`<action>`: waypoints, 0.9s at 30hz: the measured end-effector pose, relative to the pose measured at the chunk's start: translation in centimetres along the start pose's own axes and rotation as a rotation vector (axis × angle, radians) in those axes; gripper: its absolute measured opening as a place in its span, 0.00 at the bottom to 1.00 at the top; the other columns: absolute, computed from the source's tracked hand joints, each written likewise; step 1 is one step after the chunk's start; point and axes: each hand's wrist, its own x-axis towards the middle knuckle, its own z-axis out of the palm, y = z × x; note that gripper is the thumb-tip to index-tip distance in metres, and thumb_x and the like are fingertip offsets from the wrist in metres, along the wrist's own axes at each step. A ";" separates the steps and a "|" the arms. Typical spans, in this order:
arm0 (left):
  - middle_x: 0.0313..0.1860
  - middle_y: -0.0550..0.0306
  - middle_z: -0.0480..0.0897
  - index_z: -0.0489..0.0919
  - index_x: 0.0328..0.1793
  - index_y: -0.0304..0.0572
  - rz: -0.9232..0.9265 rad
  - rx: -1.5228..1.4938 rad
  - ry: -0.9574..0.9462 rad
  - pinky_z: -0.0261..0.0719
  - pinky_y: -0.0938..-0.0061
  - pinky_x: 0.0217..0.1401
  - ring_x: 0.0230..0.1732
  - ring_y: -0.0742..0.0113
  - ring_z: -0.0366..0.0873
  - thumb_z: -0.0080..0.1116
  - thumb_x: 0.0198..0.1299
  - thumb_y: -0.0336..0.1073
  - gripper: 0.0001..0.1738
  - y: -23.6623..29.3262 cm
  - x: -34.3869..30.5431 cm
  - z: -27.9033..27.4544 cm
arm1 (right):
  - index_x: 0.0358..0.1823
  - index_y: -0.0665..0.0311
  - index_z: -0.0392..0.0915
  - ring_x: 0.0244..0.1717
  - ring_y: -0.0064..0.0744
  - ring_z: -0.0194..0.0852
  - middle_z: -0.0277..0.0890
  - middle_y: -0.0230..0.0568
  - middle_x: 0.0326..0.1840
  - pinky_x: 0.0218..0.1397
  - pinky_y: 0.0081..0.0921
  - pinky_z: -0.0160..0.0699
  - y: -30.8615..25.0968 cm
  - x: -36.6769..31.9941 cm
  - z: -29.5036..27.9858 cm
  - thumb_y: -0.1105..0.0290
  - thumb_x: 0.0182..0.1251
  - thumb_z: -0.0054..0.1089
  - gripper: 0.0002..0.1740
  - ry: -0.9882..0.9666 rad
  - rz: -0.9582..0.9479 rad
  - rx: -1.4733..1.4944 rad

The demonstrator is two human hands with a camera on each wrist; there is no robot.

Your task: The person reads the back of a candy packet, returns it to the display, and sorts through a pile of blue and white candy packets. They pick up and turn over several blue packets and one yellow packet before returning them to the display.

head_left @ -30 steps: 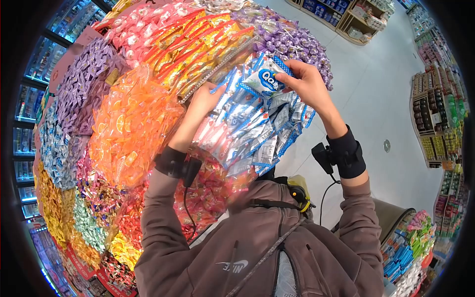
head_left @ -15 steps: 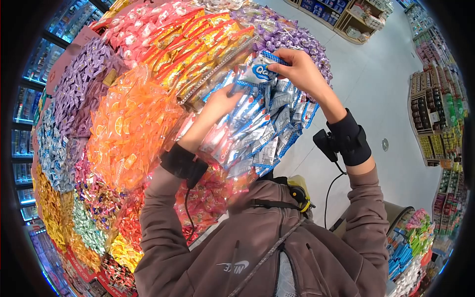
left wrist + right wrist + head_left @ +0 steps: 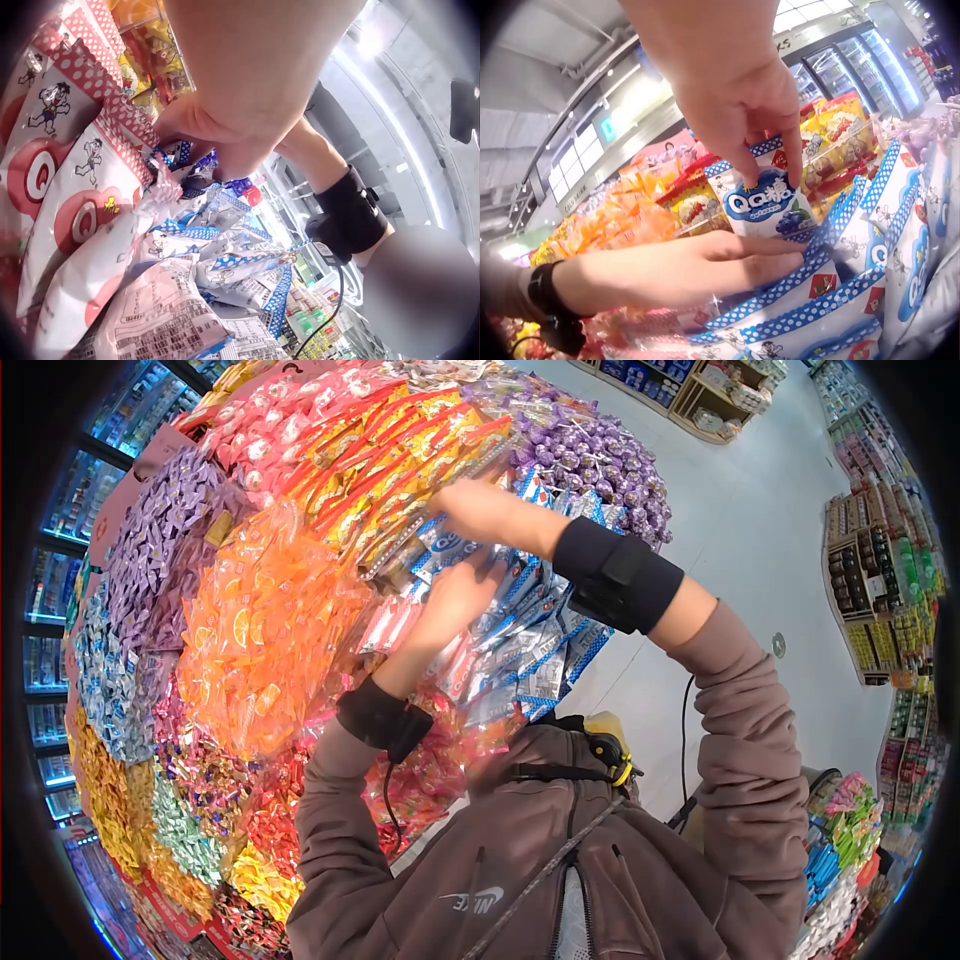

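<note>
My right hand (image 3: 482,510) pinches the top edge of a blue-and-white QQ gummy candy packet (image 3: 759,201) between thumb and fingers, and the packet hangs upright with its front showing in the right wrist view. Just below it, my left hand (image 3: 705,262) reaches across with fingers extended, resting against the row of similar blue-dotted packets (image 3: 795,304). In the head view the right forearm passes over part of this blue pile (image 3: 540,650). Red-dotted packets of the same kind (image 3: 82,180) stand close beside the left hand.
Yellow-and-red bags (image 3: 400,445) lie behind a clear divider (image 3: 400,545) at the far side of the blue pile. Orange wrapped candy (image 3: 255,625) is heaped to the left, purple lollipops (image 3: 600,460) at the back right. Pale floor (image 3: 730,560) and stocked shelves (image 3: 870,570) lie to the right.
My right hand has swung left with the packet, from the back right of the blue pile toward the divider. The left hand has shifted right and nearer the body over the packets.
</note>
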 end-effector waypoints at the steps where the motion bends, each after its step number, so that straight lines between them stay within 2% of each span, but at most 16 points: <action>1: 0.36 0.40 0.80 0.74 0.52 0.44 0.005 -0.012 0.000 0.71 0.56 0.48 0.42 0.41 0.76 0.47 0.58 0.52 0.23 -0.1 0.1 0.1 | 0.37 0.65 0.79 0.42 0.51 0.76 0.78 0.52 0.36 0.44 0.39 0.75 0.0 0.5 0.6 0.77 0.48 0.55 0.13 -0.040 -0.010 -0.016; 2: 0.36 0.39 0.80 0.74 0.51 0.44 0.015 -0.008 0.001 0.71 0.56 0.48 0.42 0.40 0.76 0.47 0.58 0.52 0.23 -0.1 0.0 0.0 | 0.33 0.67 0.80 0.40 0.50 0.77 0.78 0.53 0.36 0.42 0.39 0.76 0.1 0.6 1.2 0.78 0.48 0.54 0.10 -0.082 -0.003 -0.070; 5: 0.38 0.38 0.79 0.75 0.50 0.43 0.002 -0.002 -0.027 0.71 0.57 0.49 0.45 0.40 0.75 0.48 0.58 0.52 0.23 0.4 -0.2 -0.5 | 0.32 0.68 0.80 0.39 0.49 0.78 0.78 0.53 0.35 0.41 0.39 0.77 0.9 1.8 3.5 0.78 0.49 0.54 0.09 -0.216 0.007 -0.164; 7: 0.42 0.34 0.78 0.74 0.52 0.39 -0.064 -0.004 -0.089 0.71 0.60 0.51 0.49 0.41 0.74 0.51 0.57 0.52 0.26 0.8 -0.3 -1.1 | 0.34 0.68 0.80 0.40 0.49 0.78 0.79 0.51 0.37 0.40 0.38 0.77 1.3 2.4 4.3 0.76 0.49 0.56 0.10 -0.295 0.014 -0.171; 10: 0.41 0.35 0.78 0.74 0.52 0.37 -0.047 -0.031 -0.084 0.71 0.59 0.51 0.49 0.42 0.74 0.52 0.57 0.51 0.26 0.5 -0.3 -1.2 | 0.37 0.68 0.81 0.42 0.49 0.77 0.79 0.49 0.40 0.42 0.38 0.77 1.4 3.2 4.8 0.74 0.49 0.57 0.12 -0.353 0.022 -0.213; 12: 0.41 0.35 0.78 0.73 0.52 0.35 0.036 -0.075 0.002 0.71 0.60 0.51 0.48 0.42 0.75 0.52 0.57 0.50 0.26 -0.5 -0.1 -0.5 | 0.38 0.67 0.80 0.44 0.48 0.77 0.78 0.48 0.42 0.44 0.37 0.77 1.8 3.6 5.1 0.73 0.50 0.57 0.13 -0.408 0.004 -0.258; 13: 0.41 0.35 0.78 0.73 0.51 0.34 0.077 -0.097 0.043 0.71 0.60 0.51 0.48 0.43 0.75 0.52 0.57 0.49 0.26 -0.8 -0.1 -0.2 | 0.38 0.68 0.80 0.43 0.48 0.77 0.78 0.49 0.40 0.42 0.37 0.77 2.0 3.7 5.5 0.74 0.50 0.56 0.12 -0.399 -0.007 -0.279; 16: 0.39 0.35 0.79 0.74 0.49 0.31 0.080 -0.172 -0.021 0.71 0.61 0.50 0.47 0.43 0.76 0.53 0.56 0.48 0.25 -1.2 0.0 -0.9 | 0.37 0.68 0.79 0.40 0.48 0.77 0.78 0.51 0.37 0.39 0.38 0.76 2.1 3.6 5.6 0.75 0.51 0.56 0.11 -0.387 -0.017 -0.325; 19: 0.37 0.35 0.79 0.75 0.47 0.30 0.096 -0.018 0.071 0.72 0.61 0.48 0.45 0.44 0.77 0.54 0.56 0.48 0.24 -0.3 -1.8 -4.3 | 0.37 0.69 0.79 0.41 0.47 0.78 0.78 0.52 0.38 0.40 0.37 0.77 2.0 2.7 4.7 0.74 0.52 0.55 0.11 -0.398 0.038 -0.321; 21: 0.36 0.34 0.79 0.76 0.45 0.30 0.084 0.134 0.179 0.73 0.61 0.46 0.43 0.43 0.77 0.53 0.57 0.48 0.24 -2.1 -1.8 -5.0 | 0.38 0.69 0.79 0.42 0.46 0.78 0.78 0.52 0.39 0.42 0.37 0.77 1.6 2.1 4.4 0.74 0.53 0.55 0.12 -0.393 0.088 -0.305; 24: 0.33 0.29 0.78 0.72 0.42 0.23 0.006 0.215 0.094 0.73 0.54 0.45 0.40 0.38 0.76 0.52 0.57 0.43 0.22 -2.5 -2.1 -5.0 | 0.40 0.69 0.78 0.44 0.46 0.77 0.78 0.51 0.41 0.43 0.39 0.76 0.9 1.9 3.7 0.74 0.54 0.54 0.12 -0.448 0.145 -0.298; 27: 0.33 0.28 0.77 0.70 0.44 0.20 -0.002 0.293 0.130 0.72 0.54 0.46 0.39 0.36 0.76 0.48 0.58 0.43 0.24 -4.6 -0.9 -2.4 | 0.40 0.68 0.78 0.46 0.47 0.77 0.77 0.51 0.43 0.44 0.39 0.76 1.2 1.4 4.5 0.75 0.54 0.52 0.12 -0.345 0.157 -0.260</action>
